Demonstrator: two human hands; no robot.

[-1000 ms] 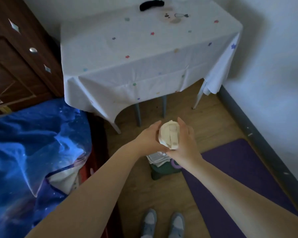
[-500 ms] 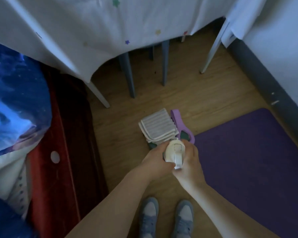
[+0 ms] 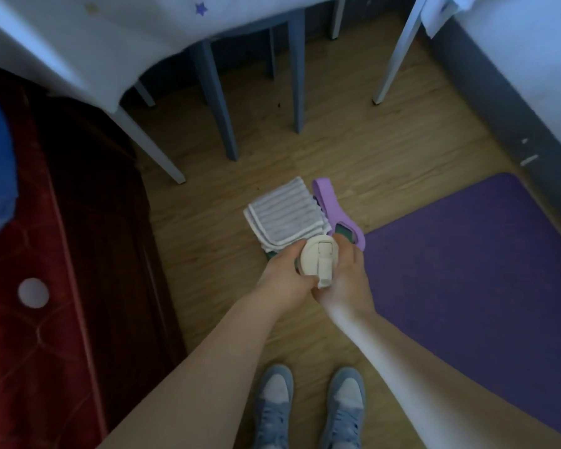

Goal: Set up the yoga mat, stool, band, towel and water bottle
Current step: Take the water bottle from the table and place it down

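Observation:
I see the cream water bottle (image 3: 316,259) from above, lid up, held between both hands. My left hand (image 3: 285,277) grips its left side and my right hand (image 3: 347,281) grips its right side. Just beyond the bottle a folded grey-striped towel (image 3: 284,217) lies on a small dark green stool (image 3: 344,231), which is mostly hidden. A lilac band (image 3: 332,210) lies beside the towel on the stool. The purple yoga mat (image 3: 473,270) is spread on the wooden floor to the right.
A table with a white star-print cloth (image 3: 78,43) and grey-blue legs (image 3: 217,102) stands ahead. A red bed frame (image 3: 62,254) with blue bedding runs along the left. A grey skirting and wall (image 3: 515,102) close the right. My shoes (image 3: 308,406) are at the bottom.
My view has tilted down and closer to the floor. Both hands have brought the bottle down towards the stool, just in front of the towel.

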